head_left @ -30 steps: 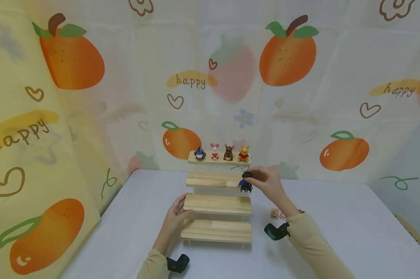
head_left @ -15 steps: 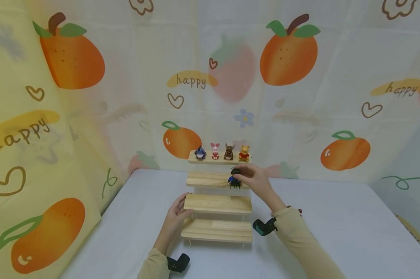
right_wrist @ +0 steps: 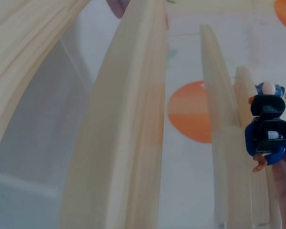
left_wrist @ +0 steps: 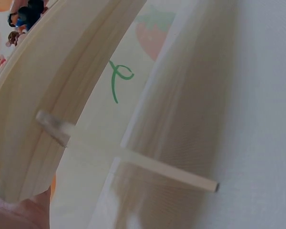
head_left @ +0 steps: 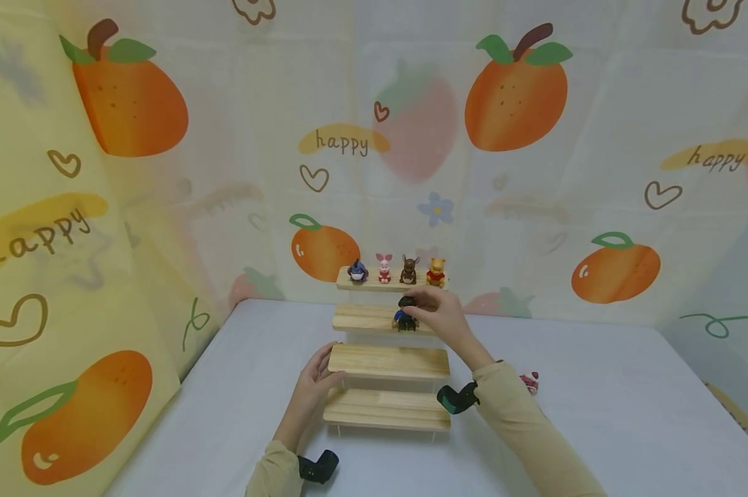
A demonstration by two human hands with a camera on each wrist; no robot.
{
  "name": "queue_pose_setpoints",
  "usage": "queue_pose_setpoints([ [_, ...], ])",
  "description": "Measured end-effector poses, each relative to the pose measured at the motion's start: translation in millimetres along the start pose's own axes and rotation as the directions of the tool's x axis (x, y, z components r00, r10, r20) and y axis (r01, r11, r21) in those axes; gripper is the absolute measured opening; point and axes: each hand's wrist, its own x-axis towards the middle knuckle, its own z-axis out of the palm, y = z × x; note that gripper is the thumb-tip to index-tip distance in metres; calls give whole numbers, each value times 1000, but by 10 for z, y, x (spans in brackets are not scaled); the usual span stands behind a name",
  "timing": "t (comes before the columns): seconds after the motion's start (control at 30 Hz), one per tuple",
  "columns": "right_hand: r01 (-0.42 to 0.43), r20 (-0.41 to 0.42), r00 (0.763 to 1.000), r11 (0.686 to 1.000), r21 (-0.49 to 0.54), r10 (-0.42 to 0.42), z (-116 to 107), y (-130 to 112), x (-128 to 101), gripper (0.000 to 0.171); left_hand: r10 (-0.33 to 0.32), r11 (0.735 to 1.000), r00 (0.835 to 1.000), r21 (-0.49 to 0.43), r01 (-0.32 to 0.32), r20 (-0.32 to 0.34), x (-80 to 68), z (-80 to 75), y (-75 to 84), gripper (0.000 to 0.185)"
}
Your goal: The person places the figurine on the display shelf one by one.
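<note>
A tiered wooden display stand (head_left: 389, 362) stands mid-table in the head view. My left hand (head_left: 306, 397) holds the left end of its second board from the front, thumb at the front edge. Thumb and fingers of my right hand (head_left: 444, 317) pinch a small figurine (head_left: 402, 319) with a dark head, blue top and black legs, upright over the second board from the back. The right wrist view shows the figurine's dark legs (right_wrist: 269, 131) from below. On the top board sit a blue donkey (head_left: 357, 271), a pink piglet (head_left: 384, 270), a brown long-eared figurine (head_left: 409, 270) and a yellow bear (head_left: 436, 273).
A red-and-white small object (head_left: 530, 382) lies on the table (head_left: 597, 414) beside my right sleeve, partly covered by it. The front board (head_left: 386, 408) stands on thin legs. A fruit-printed cloth (head_left: 237, 103) hangs behind the table and at its left.
My right hand has carried the dark-headed figurine leftward, from the right end of the second board from the back toward its middle. My left hand has kept its hold.
</note>
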Motion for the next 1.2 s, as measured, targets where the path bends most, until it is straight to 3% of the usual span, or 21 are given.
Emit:
queue_pose_setpoints([
  [0.8, -22, -9, 1000, 995, 95, 23, 322, -29, 92, 23, 9, 999, 999, -51, -7, 42, -10, -13, 18, 67],
  [1.2, -3, -56, 998, 984, 180, 13, 586, 308, 214, 25, 9, 999, 999, -54, -7, 39, -6, -14, 14, 67],
])
